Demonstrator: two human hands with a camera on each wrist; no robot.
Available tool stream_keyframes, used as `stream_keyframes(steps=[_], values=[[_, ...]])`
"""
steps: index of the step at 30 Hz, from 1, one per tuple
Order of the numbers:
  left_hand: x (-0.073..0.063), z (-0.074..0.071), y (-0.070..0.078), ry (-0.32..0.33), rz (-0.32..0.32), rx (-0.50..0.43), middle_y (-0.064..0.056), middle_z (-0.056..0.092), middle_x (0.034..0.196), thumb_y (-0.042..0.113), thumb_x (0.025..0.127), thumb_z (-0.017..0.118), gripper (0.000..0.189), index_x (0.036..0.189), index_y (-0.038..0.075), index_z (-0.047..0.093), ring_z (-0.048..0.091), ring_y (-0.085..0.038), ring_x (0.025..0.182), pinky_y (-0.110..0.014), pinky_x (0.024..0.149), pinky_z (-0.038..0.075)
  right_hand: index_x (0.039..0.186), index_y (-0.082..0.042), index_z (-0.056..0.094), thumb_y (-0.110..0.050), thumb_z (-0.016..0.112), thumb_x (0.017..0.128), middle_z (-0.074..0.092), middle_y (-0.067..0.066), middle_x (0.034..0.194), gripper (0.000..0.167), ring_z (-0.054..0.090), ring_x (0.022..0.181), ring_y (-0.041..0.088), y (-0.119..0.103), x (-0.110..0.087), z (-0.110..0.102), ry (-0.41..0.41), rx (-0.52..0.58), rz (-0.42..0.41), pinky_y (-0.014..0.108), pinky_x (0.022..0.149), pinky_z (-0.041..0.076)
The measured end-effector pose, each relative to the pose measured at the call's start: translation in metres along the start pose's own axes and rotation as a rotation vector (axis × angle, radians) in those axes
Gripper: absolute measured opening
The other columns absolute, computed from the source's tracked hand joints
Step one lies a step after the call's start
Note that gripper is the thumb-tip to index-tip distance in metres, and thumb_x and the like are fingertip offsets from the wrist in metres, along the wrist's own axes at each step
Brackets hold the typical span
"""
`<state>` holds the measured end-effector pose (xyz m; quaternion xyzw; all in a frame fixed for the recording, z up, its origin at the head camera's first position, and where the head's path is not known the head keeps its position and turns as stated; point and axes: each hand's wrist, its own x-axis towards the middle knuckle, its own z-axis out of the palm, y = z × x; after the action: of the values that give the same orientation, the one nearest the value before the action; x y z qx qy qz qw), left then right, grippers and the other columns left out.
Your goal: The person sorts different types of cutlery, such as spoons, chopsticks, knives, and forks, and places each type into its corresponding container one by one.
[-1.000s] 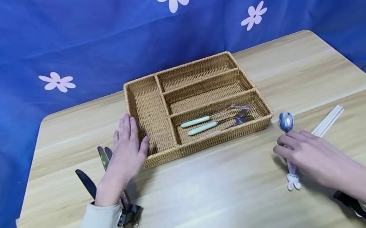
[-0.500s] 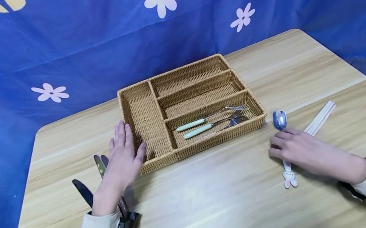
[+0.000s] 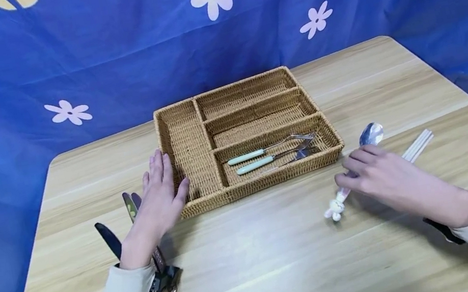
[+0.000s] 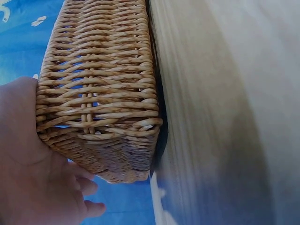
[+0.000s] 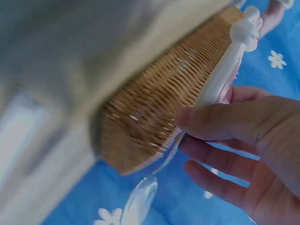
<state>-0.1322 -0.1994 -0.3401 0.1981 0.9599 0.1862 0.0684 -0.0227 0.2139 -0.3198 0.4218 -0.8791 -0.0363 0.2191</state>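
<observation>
lower right, the right hand (image 3: 388,177) pinches the spoon (image 3: 371,134), now swung aslant; left hand (image 3: 158,200), straight-fingered, still touches the tray (image 3: 190,148).

left of the left fingers (image 3: 166,167) lie knives (image 3: 108,239); right, the tray (image 3: 285,174), forks (image 3: 255,165) in it. the right fingers (image 5: 218,157) hold the spoon (image 5: 140,199), chopsticks (image 3: 418,145) to their right.

A draped-off work spot, this — blue flowered cloth (image 3: 129,44) hanging beyond the left hand (image 3: 157,200) and right hand (image 3: 383,178), wood-grain table (image 3: 264,270) beneath them — home or studio, no telling!
</observation>
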Motion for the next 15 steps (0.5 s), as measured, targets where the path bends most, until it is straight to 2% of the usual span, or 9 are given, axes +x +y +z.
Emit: stream_keyframes(steps=[3, 7, 12, 15], values=[[0.000, -0.001, 0.001, -0.002, -0.006, -0.002, -0.011, -0.025, 0.156, 0.038, 0.104, 0.031, 0.073, 0.151, -0.004, -0.005, -0.017, -0.031, 0.144, -0.056, 0.116, -0.003, 0.094, -0.008, 0.060, 0.000, 0.043, 0.083, 0.059, 0.013, 0.087, 0.022, 0.056, 0.080, 0.036, 0.004, 0.017, -0.009, 0.021, -0.003, 0.018, 0.047, 0.078, 0.049], [0.001, -0.001, 0.002, -0.009, -0.010, -0.005, -0.011, -0.024, 0.156, 0.040, 0.104, 0.030, 0.073, 0.151, -0.003, -0.006, -0.018, -0.029, 0.144, -0.055, 0.117, -0.004, 0.100, -0.007, 0.058, 0.009, 0.049, 0.082, 0.058, 0.013, 0.087, 0.026, 0.055, 0.080, 0.034, 0.011, 0.045, -0.013, 0.027, 0.010, 0.057, 0.047, 0.080, 0.049], [-0.001, -0.001, 0.003, -0.007, -0.018, -0.003, -0.011, -0.024, 0.156, 0.039, 0.104, 0.030, 0.072, 0.151, -0.003, -0.005, -0.018, -0.028, 0.144, -0.053, 0.117, -0.005, 0.101, -0.008, 0.057, 0.019, 0.060, 0.075, 0.058, 0.012, 0.088, 0.037, 0.056, 0.080, 0.030, 0.021, 0.084, -0.003, -0.014, 0.069, 0.113, 0.041, 0.068, 0.052], [-0.003, -0.002, 0.002, -0.006, -0.029, -0.001, -0.009, -0.024, 0.156, 0.038, 0.104, 0.032, 0.073, 0.151, -0.003, -0.004, -0.018, -0.027, 0.144, -0.053, 0.117, -0.004, 0.102, -0.008, 0.057, 0.020, 0.059, 0.075, 0.057, 0.012, 0.085, 0.039, 0.055, 0.075, 0.028, 0.025, 0.104, 0.006, -0.038, 0.085, 0.132, 0.037, 0.060, 0.050]])
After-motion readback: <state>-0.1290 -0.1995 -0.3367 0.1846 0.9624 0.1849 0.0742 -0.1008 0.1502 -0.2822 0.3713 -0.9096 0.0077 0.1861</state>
